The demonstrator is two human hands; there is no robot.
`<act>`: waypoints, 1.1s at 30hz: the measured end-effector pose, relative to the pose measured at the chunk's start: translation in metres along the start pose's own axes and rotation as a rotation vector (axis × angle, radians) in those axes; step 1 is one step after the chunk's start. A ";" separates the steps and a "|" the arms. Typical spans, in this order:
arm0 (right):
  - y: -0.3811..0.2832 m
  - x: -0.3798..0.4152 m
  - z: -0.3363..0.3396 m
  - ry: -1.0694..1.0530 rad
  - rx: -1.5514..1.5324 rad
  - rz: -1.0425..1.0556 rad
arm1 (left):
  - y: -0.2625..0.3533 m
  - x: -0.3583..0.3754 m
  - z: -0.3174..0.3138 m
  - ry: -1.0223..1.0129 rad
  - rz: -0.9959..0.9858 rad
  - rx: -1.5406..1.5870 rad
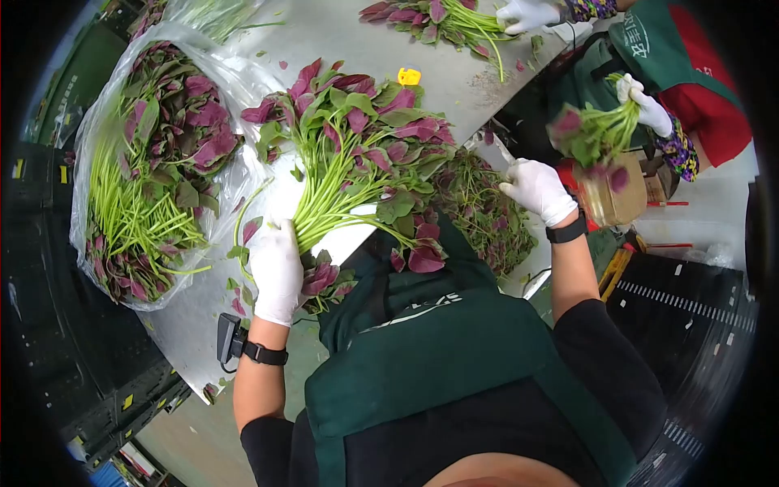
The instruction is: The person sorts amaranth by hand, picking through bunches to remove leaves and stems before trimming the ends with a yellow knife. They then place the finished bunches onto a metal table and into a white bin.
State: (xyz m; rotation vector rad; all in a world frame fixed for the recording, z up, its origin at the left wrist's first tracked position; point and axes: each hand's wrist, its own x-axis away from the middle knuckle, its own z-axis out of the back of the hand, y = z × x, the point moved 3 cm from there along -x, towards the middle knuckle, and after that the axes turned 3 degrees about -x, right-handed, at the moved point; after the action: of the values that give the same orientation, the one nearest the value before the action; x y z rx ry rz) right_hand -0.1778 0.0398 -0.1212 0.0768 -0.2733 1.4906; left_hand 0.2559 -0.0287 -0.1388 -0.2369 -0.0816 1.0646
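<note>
My left hand (276, 272), in a white glove, is closed around the stem ends of a bunch of red amaranth (345, 162). Its purple-and-green leaves fan out over the metal table, away from me. My right hand (540, 192), also gloved, is held over a container of loose amaranth leaves (487, 215) on the right. Its fingers are curled together, and whatever may be between them is hidden. A large clear plastic bag (85, 203) filled with more amaranth (150, 170) lies to the left of my left hand.
A yellow object (409, 76) lies on the metal table (324, 36). Across from me, a co-worker's gloved hands hold greens (600, 134) and touch another amaranth bunch (438, 20). Black crates (682, 316) stand at right, and dark crates (49, 268) at left.
</note>
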 end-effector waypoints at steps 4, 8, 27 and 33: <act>-0.061 -0.011 0.028 0.404 -0.292 0.282 | 0.003 -0.001 0.005 -0.053 0.021 -0.044; -0.162 -0.035 0.047 0.442 -0.398 0.683 | 0.003 0.000 0.002 -0.065 0.035 -0.023; -0.178 -0.021 0.011 0.328 -0.466 0.517 | 0.012 0.002 0.011 -0.073 0.060 -0.145; -0.170 -0.012 0.006 0.241 -0.613 0.610 | 0.017 -0.001 0.014 -0.135 0.099 -0.195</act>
State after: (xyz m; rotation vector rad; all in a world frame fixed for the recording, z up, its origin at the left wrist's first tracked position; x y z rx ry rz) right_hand -0.0109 0.0128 -0.0981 -0.7302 -0.5800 1.9283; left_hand 0.2389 -0.0195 -0.1286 -0.3477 -0.2982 1.1717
